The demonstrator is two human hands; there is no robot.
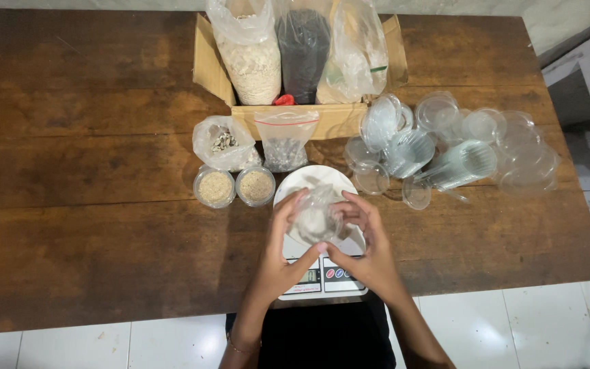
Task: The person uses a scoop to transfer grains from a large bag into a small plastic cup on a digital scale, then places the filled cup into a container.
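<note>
Your left hand [283, 256] and right hand [367, 249] are clamped around a clear cup [317, 215], steadying it above the scale [322, 277] beneath your grip.

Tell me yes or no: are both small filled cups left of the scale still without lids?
Cannot tell: the two filled cups beside the scale are clear plastic, so any clear lids would not show from above.

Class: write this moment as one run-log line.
left hand + right hand: hold clear cup | over white scale | two filled cups left
</note>
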